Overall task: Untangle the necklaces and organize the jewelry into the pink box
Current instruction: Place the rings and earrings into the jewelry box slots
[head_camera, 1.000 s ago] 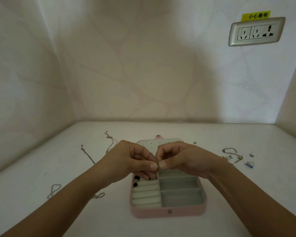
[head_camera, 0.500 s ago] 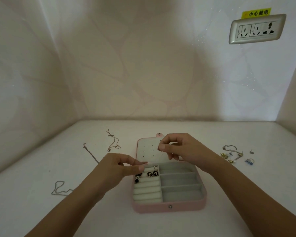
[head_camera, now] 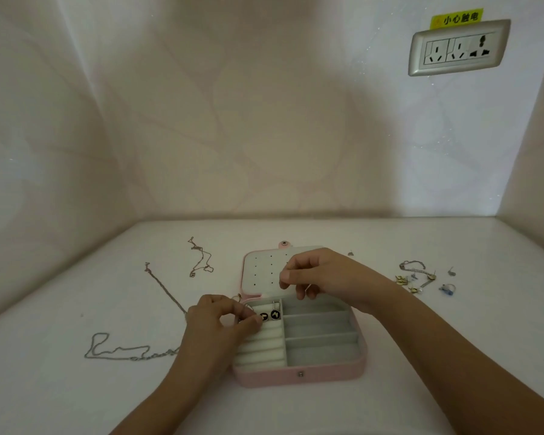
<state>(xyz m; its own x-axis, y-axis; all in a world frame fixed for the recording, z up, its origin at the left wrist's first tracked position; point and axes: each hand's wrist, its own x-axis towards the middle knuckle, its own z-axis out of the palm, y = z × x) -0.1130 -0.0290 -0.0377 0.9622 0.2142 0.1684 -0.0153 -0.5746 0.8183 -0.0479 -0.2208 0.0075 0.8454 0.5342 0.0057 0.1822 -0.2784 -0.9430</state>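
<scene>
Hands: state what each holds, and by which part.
Left hand pinches a small silver piece at its fingertips, over the ring rolls; which part, too small to tell. Right hand pinches fingertips together over the lid; cannot tell what's between them.

You're looking at just one readable sign: a yellow label (head_camera: 456, 18) w/ black Chinese chars "小心触电", sitting on the wall just above the silver wall socket (head_camera: 459, 48), upper right. No other txt, nos. or brand marks are reading clearly.
</scene>
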